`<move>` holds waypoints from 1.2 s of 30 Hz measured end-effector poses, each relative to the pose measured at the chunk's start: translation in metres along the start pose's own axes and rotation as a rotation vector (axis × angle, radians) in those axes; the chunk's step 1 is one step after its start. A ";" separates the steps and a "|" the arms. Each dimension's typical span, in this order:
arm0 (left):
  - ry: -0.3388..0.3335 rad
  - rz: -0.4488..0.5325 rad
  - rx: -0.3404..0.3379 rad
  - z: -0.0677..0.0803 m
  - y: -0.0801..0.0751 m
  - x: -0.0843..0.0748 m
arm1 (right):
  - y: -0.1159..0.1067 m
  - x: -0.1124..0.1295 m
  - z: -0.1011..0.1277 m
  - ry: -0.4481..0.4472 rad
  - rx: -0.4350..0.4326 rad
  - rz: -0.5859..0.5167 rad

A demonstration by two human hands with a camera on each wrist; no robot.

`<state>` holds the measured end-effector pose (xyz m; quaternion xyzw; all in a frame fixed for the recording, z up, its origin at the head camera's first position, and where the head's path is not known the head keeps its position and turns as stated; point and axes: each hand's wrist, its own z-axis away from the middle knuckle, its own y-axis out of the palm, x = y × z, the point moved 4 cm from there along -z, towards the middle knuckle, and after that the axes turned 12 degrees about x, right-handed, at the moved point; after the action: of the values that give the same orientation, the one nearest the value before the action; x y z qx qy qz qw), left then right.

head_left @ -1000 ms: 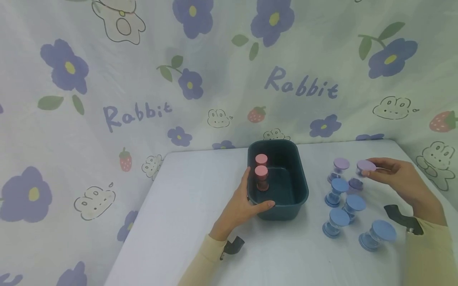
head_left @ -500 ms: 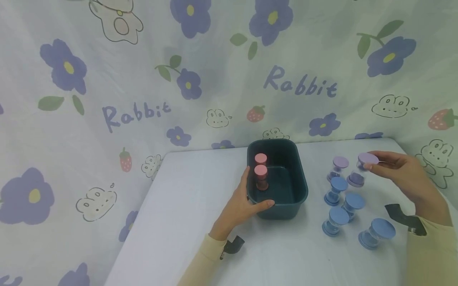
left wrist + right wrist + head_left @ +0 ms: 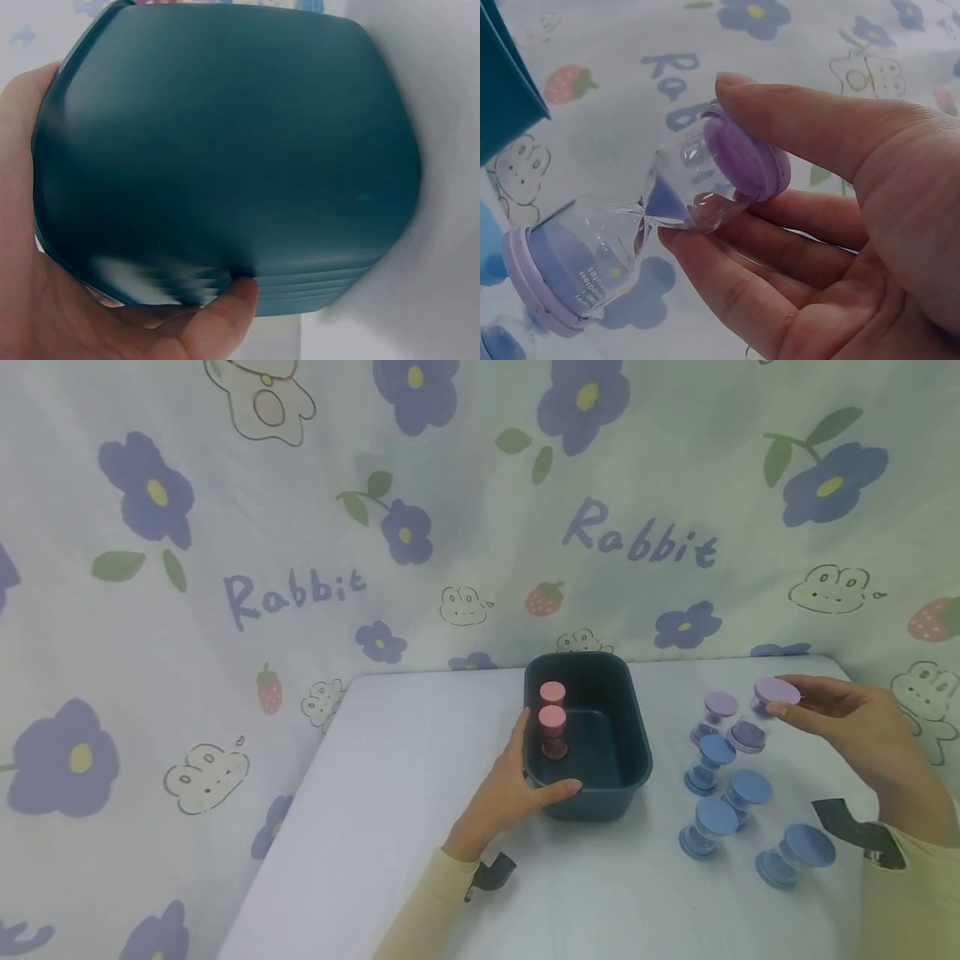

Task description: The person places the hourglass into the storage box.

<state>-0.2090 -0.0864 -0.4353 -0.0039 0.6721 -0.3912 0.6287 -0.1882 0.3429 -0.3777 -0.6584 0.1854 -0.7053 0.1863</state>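
My left hand (image 3: 504,787) grips the near left corner of a dark green plastic bin (image 3: 596,806), thumb along the front rim and fingers on the left side. In the left wrist view the bin's wall (image 3: 225,150) fills most of the picture. Two pink hourglasses (image 3: 552,720) stand inside the bin, along its left wall. My right hand (image 3: 862,714) pinches the upper cap of a purple hourglass (image 3: 574,277), which is tilted and looks raised off the table. A second purple hourglass (image 3: 721,703) stands just left of it.
Several blue hourglasses (image 3: 716,817) stand on the white table (image 3: 405,760) between the bin and my right forearm. One blue hourglass (image 3: 808,846) sits apart at the right. Behind the table hangs a curtain (image 3: 300,527) printed with flowers and rabbits.
The right hand has lifted the purple hourglass slightly up and away from the other purple one. The left hand stays on the bin. The head view has shifted a little.
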 end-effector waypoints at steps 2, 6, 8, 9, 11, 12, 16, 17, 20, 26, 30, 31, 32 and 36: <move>0.012 -0.006 -0.006 0.000 -0.001 -0.001 | 0.001 0.003 0.000 -0.009 0.000 0.007; 0.021 -0.015 -0.010 -0.001 -0.002 -0.001 | 0.006 0.012 -0.001 -0.037 0.012 -0.003; 0.017 -0.014 -0.008 -0.001 -0.002 0.000 | 0.009 0.018 -0.001 -0.074 0.017 -0.019; 0.014 -0.014 -0.007 0.000 -0.002 0.000 | 0.011 0.021 -0.002 -0.094 0.017 -0.035; 0.005 -0.014 -0.006 0.000 -0.001 0.001 | 0.015 0.027 -0.003 -0.150 0.022 -0.059; 0.002 -0.013 -0.005 0.001 -0.001 0.001 | 0.016 0.030 -0.004 -0.174 0.023 -0.071; -0.002 -0.005 -0.005 0.001 0.000 0.001 | 0.022 0.042 -0.008 -0.218 0.041 -0.075; 0.000 -0.004 -0.005 0.001 0.000 0.001 | 0.024 0.044 -0.009 -0.220 0.043 -0.071; 0.003 -0.003 -0.006 0.001 0.000 0.002 | 0.029 0.053 -0.012 -0.214 0.050 -0.051; 0.015 -0.002 -0.007 0.002 0.000 0.001 | 0.042 0.074 -0.020 -0.216 0.058 0.019; 0.020 0.000 -0.004 0.002 -0.001 0.000 | 0.051 0.086 -0.029 -0.212 0.093 0.030; 0.023 0.003 -0.003 0.002 -0.001 -0.001 | 0.053 0.089 -0.031 -0.211 0.102 0.028; 0.023 0.003 -0.002 0.003 0.000 -0.001 | 0.055 0.091 -0.033 -0.208 0.104 0.024; 0.018 0.003 0.002 0.003 0.000 -0.001 | 0.065 0.100 -0.042 -0.186 0.122 0.007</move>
<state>-0.2064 -0.0874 -0.4343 0.0013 0.6773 -0.3912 0.6231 -0.2357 0.2370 -0.3271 -0.7079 0.1263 -0.6504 0.2447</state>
